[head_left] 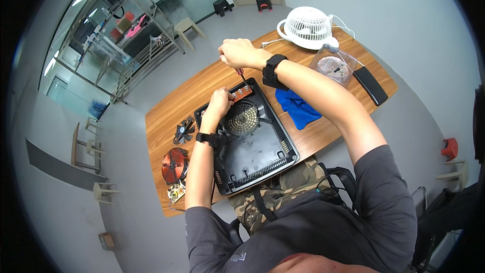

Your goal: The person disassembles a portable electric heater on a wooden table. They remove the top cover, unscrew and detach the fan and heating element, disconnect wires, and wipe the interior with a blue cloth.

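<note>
A black plastic appliance casing (255, 154) with a round vent grille (241, 118) lies open on the wooden table (202, 83). At its far edge sits a brown circuit board (241, 92). My left hand (218, 102) rests on the casing beside that board, fingers curled against it. My right hand (238, 53) grips a screwdriver (242, 77) whose tip points down onto the board. Both wrists wear black bands.
A black fan blade (183, 130), a copper coil disc (175, 165) and a small board (176, 190) lie left of the casing. A blue cloth (298, 108), a clear container (333, 66), a black remote-like bar (370, 85) and a white fan (308, 27) are on the right. Chairs and shelving stand beyond.
</note>
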Demonstrator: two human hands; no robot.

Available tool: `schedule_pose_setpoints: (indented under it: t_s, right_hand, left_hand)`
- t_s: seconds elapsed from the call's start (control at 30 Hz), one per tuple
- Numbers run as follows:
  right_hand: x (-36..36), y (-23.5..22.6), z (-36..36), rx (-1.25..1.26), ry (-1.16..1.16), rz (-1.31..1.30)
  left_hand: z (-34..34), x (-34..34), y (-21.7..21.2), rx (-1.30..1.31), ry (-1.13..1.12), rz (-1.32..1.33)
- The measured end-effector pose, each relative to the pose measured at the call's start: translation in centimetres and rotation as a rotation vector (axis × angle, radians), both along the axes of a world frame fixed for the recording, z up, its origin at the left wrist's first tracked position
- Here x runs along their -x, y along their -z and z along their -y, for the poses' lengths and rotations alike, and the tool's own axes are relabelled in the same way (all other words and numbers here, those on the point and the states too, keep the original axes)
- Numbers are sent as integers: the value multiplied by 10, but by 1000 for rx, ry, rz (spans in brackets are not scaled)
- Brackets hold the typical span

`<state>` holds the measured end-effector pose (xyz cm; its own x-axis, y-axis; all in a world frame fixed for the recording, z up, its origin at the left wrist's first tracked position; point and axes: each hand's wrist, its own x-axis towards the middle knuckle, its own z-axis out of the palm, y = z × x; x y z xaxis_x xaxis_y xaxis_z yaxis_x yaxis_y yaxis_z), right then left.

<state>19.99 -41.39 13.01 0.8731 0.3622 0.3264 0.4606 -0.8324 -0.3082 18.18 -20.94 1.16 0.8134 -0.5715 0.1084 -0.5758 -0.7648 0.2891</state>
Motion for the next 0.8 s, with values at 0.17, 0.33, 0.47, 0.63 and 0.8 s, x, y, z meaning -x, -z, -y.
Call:
schedule_pose_setpoints:
  t_s: [0.17, 0.33, 0.47, 0.63, 0.8]
  right_hand:
    - [0, 12, -9, -46, 12, 187]
    - [14, -13, -8, 191, 106, 65]
    - [5, -8, -3, 147, 58, 30]
    - [10, -12, -5, 22, -77, -128]
    - [-8, 2, -1, -43, 19, -126]
  left_hand:
    - [0, 1, -3, -10, 15, -2]
    - [-2, 5, -5, 18, -13, -11]
    - [0, 8, -7, 17, -4, 14]
    - [0, 6, -7, 50, -13, -18]
    - [5, 7, -12, 61, -20, -45]
